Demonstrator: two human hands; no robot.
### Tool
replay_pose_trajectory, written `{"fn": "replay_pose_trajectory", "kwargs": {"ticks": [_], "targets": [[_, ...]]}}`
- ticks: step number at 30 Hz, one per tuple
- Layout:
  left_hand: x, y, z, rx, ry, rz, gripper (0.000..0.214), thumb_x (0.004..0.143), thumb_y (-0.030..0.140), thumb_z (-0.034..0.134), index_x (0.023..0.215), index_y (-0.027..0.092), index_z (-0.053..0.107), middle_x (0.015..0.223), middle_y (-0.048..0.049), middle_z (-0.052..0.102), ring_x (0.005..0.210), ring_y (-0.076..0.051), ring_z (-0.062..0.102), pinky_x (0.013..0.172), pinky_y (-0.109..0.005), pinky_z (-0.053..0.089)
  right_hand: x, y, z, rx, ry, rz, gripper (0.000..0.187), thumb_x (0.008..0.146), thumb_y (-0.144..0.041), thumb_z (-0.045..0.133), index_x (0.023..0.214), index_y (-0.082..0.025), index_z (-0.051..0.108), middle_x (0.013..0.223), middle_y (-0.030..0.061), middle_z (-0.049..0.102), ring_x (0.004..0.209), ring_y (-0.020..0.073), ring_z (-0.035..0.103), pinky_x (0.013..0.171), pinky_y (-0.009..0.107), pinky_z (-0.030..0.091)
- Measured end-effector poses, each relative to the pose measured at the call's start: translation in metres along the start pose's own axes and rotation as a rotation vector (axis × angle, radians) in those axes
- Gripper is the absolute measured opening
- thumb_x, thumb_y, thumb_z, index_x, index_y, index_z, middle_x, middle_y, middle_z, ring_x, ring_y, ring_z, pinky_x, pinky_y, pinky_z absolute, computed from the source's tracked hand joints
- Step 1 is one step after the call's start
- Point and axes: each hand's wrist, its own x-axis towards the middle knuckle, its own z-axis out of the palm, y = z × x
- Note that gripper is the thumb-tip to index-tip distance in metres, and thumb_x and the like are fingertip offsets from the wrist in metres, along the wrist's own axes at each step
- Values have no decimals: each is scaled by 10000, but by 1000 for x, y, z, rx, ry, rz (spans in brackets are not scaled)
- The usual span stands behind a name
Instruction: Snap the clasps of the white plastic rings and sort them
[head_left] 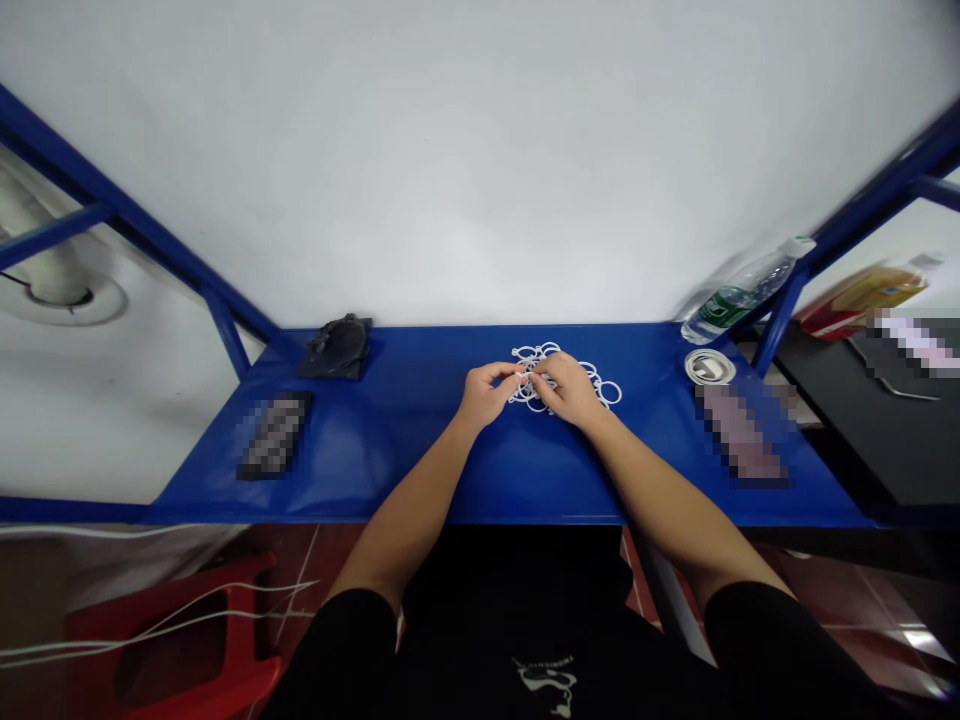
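Observation:
A small heap of white rings (600, 380) lies on the blue table (420, 440), near its middle. My left hand (487, 392) and my right hand (566, 385) meet at the heap's front edge, fingertips pinched together on a white ring between them. Both forearms reach in from the bottom of the view. How the ring sits in the fingers is too small to make out.
A dark crumpled bag (337, 347) lies at the back left, a blurred dark object (274, 435) in front of it. At the right stand a plastic water bottle (742, 290) on its side, a round metal tin (709, 367) and a blurred object (742, 430). A red stool (172, 640) sits lower left.

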Motion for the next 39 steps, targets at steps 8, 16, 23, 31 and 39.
{"fn": "replay_pose_trajectory", "kwargs": {"ticks": [8,16,23,31,39], "targets": [[1,-4,1,-41,-22,-11,187,825,337,732,885,176,805,827,-57,800,753,-184,744,722,-302,593,0,-1,1,-42,8,-36,272,1064,-402,503,934,-239,677,866,77,715,833,247,625,812,426,494],[0,-3,2,-52,-31,-25,165,825,314,706,859,173,786,794,-49,789,715,-166,725,690,-280,563,1,-2,1,-45,12,-42,236,1053,-378,532,931,-234,673,866,74,722,840,244,637,805,425,498],[4,-8,0,5,0,0,112,751,206,656,758,186,766,721,-14,754,658,-154,683,651,-272,538,1,-6,1,-63,-6,-82,223,1044,-378,542,933,-234,671,866,77,725,833,248,635,792,420,501],[5,-15,0,103,5,34,194,740,102,549,660,199,698,715,0,737,690,-159,680,681,-285,532,-1,-7,8,-65,-57,-86,238,1041,-374,535,900,-230,661,834,64,712,813,236,621,784,402,479],[0,-14,2,565,-166,214,452,860,358,770,1298,263,709,1405,-102,665,1350,-314,561,1174,-518,401,3,18,-21,-164,-174,-1,221,926,-302,625,721,-223,643,713,29,681,724,211,600,782,380,444]]}}
